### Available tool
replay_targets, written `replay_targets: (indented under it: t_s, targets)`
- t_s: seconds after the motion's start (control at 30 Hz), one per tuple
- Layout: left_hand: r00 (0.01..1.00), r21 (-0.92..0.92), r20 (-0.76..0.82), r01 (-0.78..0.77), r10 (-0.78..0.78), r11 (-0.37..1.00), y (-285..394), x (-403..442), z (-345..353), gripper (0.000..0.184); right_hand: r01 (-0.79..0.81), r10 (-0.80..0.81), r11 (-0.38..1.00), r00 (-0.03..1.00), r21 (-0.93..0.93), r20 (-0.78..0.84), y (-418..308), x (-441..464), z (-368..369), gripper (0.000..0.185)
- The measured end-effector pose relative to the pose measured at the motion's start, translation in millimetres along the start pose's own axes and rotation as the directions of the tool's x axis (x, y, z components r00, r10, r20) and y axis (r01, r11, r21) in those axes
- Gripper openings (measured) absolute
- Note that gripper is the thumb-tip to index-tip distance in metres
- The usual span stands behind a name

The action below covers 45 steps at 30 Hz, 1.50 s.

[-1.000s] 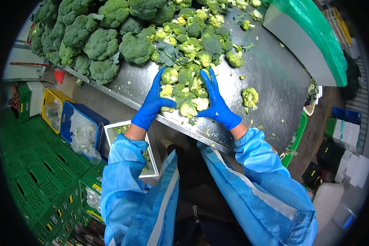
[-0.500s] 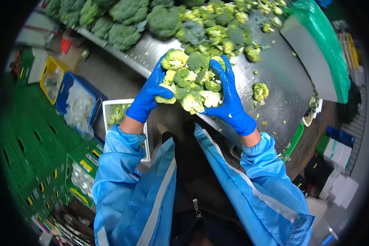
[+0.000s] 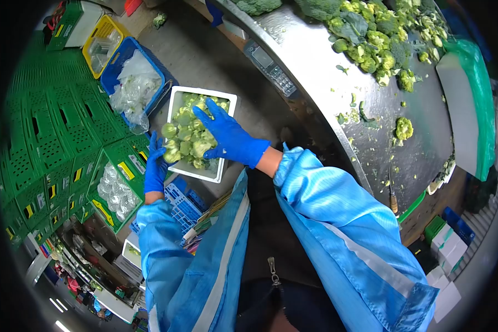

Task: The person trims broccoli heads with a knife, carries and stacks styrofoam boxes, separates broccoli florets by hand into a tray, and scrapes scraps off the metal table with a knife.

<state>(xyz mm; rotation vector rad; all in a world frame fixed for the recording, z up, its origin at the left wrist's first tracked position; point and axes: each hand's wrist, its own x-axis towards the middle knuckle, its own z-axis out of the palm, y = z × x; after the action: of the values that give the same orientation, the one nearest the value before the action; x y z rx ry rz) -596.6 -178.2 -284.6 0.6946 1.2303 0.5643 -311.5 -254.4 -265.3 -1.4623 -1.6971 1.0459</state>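
A white box (image 3: 231, 113) full of cut broccoli florets (image 3: 189, 135) stands low, left of the metal table. Over its right side is my right hand (image 3: 229, 135) in a blue glove, fingers spread and palm towards the florets. My left hand (image 3: 157, 164), gloved in blue too, is at the box's left edge with its thumb and fingers apart, beside a pale floret (image 3: 172, 151). Neither hand has a grip around anything that I can see. The gloves hide parts of the rim and some florets.
The metal table (image 3: 321, 83) carries a pile of florets (image 3: 379, 44), scraps and a knife (image 3: 393, 199). A scale display (image 3: 268, 66) is at its edge. A blue crate (image 3: 116, 69) with plastic bags, a yellow crate (image 3: 102, 41) and stacked green crates (image 3: 55, 133) stand on the left.
Both hands have moved from above the table edge down left to the white box. The florets held between them have been let go into it. The view has swung left.
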Motion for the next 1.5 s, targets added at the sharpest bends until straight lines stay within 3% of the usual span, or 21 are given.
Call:
replay_targets:
  t_s: [0.03,0.1,0.23,0.3,0.37,0.5,0.57,0.7,0.77,0.83,0.9,0.93,0.97,1.0,1.03,1.1,1.23,1.3,1.43,1.47,1.5]
  targets:
    - [0.981,0.171,-0.183,0.09,-0.058,0.981,-13,10,-15,0.09,-0.001,0.001,1.0,1.0,-0.005,0.004,1,-6,0,0.109]
    - [0.967,0.349,-0.253,0.111,-0.021,0.93,-38,29,-35,0.085,-0.068,0.065,0.989,0.998,0.13,0.025,7,-28,-8,0.092]
    - [0.969,0.342,-0.242,0.029,0.058,0.939,-44,38,2,0.06,-0.051,0.078,0.981,0.987,0.187,-0.142,17,-91,-53,0.065]
    - [0.972,0.395,-0.162,-0.095,0.171,0.914,-34,54,37,0.047,-0.085,0.108,0.991,0.963,0.103,-0.246,7,-118,-97,0.06]
    - [0.932,0.363,0.059,-0.355,0.359,0.862,-12,63,88,0.038,-0.157,0.137,0.987,0.911,-0.019,-0.389,11,-150,-146,0.06]
    - [0.831,0.352,0.317,-0.551,0.458,0.756,52,43,230,0.041,-0.574,0.116,0.771,0.551,-0.275,-0.827,42,-224,-231,0.069]
    - [0.748,0.279,0.468,-0.63,0.47,0.725,59,53,282,0.047,-0.781,0.131,0.571,0.393,-0.255,-0.91,76,-263,-254,0.074]
    - [0.68,0.209,0.642,-0.6,0.354,0.772,43,72,381,0.055,-0.689,0.266,0.724,0.326,-0.035,-0.907,149,-315,-273,0.071]
    - [0.706,0.265,0.639,-0.576,0.306,0.774,31,74,422,0.061,-0.56,0.236,0.828,0.392,-0.027,-0.889,163,-317,-289,0.064]
    - [0.738,0.308,0.612,-0.554,0.285,0.773,24,76,454,0.077,-0.417,0.204,0.908,0.356,0.04,-0.912,152,-297,-319,0.052]
    - [0.742,0.388,0.585,-0.611,0.328,0.69,17,80,478,0.086,-0.21,0.348,0.936,0.41,0.284,-0.843,150,-274,-354,0.045]
    - [0.705,0.379,0.597,-0.669,0.383,0.64,13,82,487,0.095,-0.129,0.377,0.924,0.475,0.361,-0.795,133,-258,-373,0.043]
    - [0.567,0.309,0.661,-0.802,0.491,0.51,5,95,493,0.103,-0.053,0.394,0.897,0.545,0.438,-0.741,123,-242,-389,0.042]
    - [0.532,0.323,0.668,-0.837,0.52,0.441,0,101,501,0.107,-0.051,0.409,0.873,0.619,0.485,-0.67,133,-229,-401,0.046]
    - [0.497,0.338,0.675,-0.865,0.545,0.37,-5,106,507,0.111,-0.213,0.361,0.928,0.723,0.306,-0.589,143,-219,-415,0.059]
    - [0.532,0.429,0.664,-0.846,0.525,0.315,0,99,524,0.118,-0.296,0.237,0.955,0.822,-0.032,-0.517,166,-191,-427,0.088]
    - [0.594,0.545,0.61,-0.795,0.524,0.266,0,104,549,0.124,-0.483,0.422,0.871,0.83,-0.092,-0.365,176,-161,-425,0.113]
    - [0.587,0.639,0.63,-0.764,0.508,0.09,-1,107,552,0.123,-0.52,0.443,0.844,0.813,-0.13,-0.377,170,-156,-414,0.124]
    - [0.525,0.421,0.681,-0.851,0.51,0.315,-10,96,544,0.117,-0.303,0.213,0.952,0.765,-0.048,-0.607,159,-170,-348,0.12]
    - [0.503,0.436,0.689,-0.863,0.522,0.255,-12,90,540,0.114,-0.411,0.352,0.911,0.72,0.041,-0.598,143,-173,-339,0.117]
    - [0.503,0.439,0.688,-0.862,0.523,0.253,-11,87,538,0.114,-0.394,0.324,0.918,0.685,0.043,-0.652,140,-175,-329,0.113]
